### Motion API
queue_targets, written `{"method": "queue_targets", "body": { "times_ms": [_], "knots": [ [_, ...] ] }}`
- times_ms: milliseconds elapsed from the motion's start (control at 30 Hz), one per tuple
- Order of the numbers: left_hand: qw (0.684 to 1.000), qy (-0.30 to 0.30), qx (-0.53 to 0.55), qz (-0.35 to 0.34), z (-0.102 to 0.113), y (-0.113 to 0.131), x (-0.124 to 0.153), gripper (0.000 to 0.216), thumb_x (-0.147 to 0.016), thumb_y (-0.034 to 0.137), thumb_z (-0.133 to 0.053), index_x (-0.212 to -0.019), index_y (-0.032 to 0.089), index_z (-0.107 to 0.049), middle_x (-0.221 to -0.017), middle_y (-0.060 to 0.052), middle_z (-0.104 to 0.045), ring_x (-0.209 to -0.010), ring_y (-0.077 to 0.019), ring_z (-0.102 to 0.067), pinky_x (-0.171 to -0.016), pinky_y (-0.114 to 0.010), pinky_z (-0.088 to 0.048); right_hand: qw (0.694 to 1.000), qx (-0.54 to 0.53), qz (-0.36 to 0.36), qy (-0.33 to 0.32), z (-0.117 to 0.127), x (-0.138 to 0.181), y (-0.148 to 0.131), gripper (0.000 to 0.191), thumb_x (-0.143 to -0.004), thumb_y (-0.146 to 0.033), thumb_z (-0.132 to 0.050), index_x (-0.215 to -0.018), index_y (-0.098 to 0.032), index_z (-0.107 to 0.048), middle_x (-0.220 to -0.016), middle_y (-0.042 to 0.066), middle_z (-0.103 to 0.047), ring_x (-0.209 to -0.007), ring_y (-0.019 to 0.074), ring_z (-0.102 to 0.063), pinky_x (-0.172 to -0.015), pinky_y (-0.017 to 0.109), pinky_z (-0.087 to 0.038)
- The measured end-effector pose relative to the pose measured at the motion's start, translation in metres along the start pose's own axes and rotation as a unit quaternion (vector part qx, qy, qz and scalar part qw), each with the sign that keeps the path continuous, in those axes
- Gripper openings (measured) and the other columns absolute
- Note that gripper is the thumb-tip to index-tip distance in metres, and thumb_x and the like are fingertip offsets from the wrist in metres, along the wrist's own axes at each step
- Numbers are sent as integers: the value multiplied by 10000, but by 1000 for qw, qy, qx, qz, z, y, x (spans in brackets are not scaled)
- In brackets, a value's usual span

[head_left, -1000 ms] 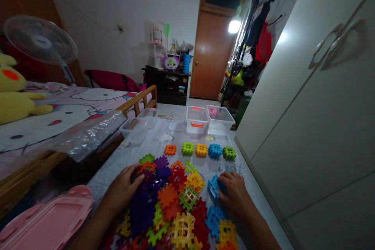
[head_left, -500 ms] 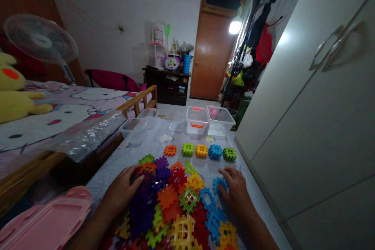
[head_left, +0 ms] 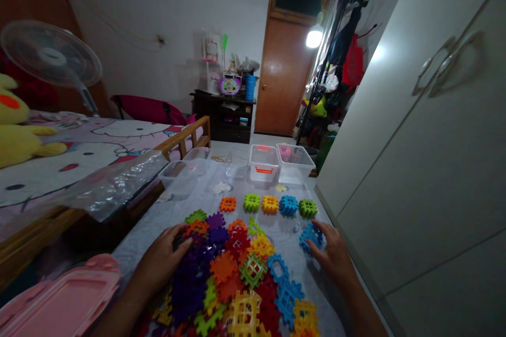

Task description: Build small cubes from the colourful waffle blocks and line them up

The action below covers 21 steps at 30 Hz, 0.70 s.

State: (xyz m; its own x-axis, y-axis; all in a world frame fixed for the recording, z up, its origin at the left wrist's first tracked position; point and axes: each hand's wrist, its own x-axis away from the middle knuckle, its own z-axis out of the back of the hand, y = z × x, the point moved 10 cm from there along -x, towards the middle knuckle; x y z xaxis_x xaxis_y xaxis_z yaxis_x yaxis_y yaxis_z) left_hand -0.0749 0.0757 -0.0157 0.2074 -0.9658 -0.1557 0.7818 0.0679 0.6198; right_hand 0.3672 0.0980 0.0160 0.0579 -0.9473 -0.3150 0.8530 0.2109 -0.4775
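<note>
Right hand (head_left: 331, 259) with fingers curled around a blue plastic waffle-shaped building block (head_left: 311, 237), grasping it just beyond the right edge of a heap of multicoloured plastic waffle blocks (head_left: 223, 267). Left hand (head_left: 161, 262) resting on the heap's near left side, fingers curved over dark purple pieces; whether clenched on any piece, impossible to tell in the shadow.

Just ahead of the heap, a neat row of 5 separate blocks in orange, lime green, yellow, blue and green (head_left: 270, 204), the green end nearest the right hand. Beneath everything, a grey-white patterned cloth (head_left: 284, 237).

Farther ahead, a clear plastic box with orange latches (head_left: 263, 163) beside a clear plastic box holding a pink item (head_left: 294, 167). To their left, a clear plastic tub (head_left: 179, 179). Near the left forearm, a pink plastic lid (head_left: 59, 300). Past it, a crumpled clear plastic sheet (head_left: 118, 184) draped toward a wooden-railed bed with a Hello Kitty cover (head_left: 87, 139). On the bed, a yellow plush toy (head_left: 11, 131). To the right, tall white wardrobe doors (head_left: 415, 142). In the distance, a dark wooden cabinet (head_left: 223, 124) and a brown wooden door (head_left: 284, 73).
</note>
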Motion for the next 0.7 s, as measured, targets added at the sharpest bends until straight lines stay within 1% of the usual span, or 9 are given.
{"method": "queue_targets", "body": {
  "times_ms": [67,133,267,467,600,700],
  "knots": [
    [1000,0,0,-2,-1,-1,-1,477,-790,524,-485,-1097,195,-643,-1145,-86,-691,-1070,-255,-650,-980,-358,-488,1000,9,-18,0,0,-1,13,459,-770,-359,-568,-1196,-194,-609,-1184,137,-646,-1097,309,-563,-982,461,-430],
    [1000,2,3,-5,-1,-2,-1,482,-785,528,-490,-1093,191,-644,-1141,-89,-694,-1075,-259,-648,-983,-366,-487,999,23,-26,-18,-7,-1,18,479,-758,-362,-583,-1193,-163,-615,-1170,147,-655,-1083,313,-572,-971,447,-439],
    [1000,2,12,-6,-2,-4,-1,464,-786,514,-512,-1108,204,-638,-1131,-82,-698,-1067,-256,-648,-982,-370,-486,997,63,-31,-41,-19,1,15,510,-757,-358,-609,-1219,-141,-603,-1191,144,-654,-1111,313,-560,-964,428,-436],
    [1000,-19,12,5,-5,-5,-1,511,-800,532,-483,-1141,176,-622,-1173,-103,-677,-1093,-258,-636,-992,-377,-479,993,100,-34,-48,-24,3,11,513,-763,-333,-613,-1246,-163,-587,-1246,141,-629,-1165,317,-535,-995,431,-408],
    [1000,-16,16,4,-4,-4,-2,518,-798,534,-484,-1145,175,-623,-1178,-105,-677,-1091,-258,-638,-995,-379,-478,993,96,-29,-60,-29,4,14,509,-752,-275,-594,-1250,-170,-580,-1269,144,-612,-1181,309,-537,-1009,419,-406],
    [1000,-2,25,5,-1,-2,-1,496,-777,526,-501,-1104,181,-644,-1138,-94,-697,-1057,-258,-655,-964,-374,-501,991,95,-20,-91,-33,-1,15,571,-700,-206,-604,-1265,-133,-566,-1272,168,-605,-1195,318,-534,-1023,417,-405]
  ]
}}
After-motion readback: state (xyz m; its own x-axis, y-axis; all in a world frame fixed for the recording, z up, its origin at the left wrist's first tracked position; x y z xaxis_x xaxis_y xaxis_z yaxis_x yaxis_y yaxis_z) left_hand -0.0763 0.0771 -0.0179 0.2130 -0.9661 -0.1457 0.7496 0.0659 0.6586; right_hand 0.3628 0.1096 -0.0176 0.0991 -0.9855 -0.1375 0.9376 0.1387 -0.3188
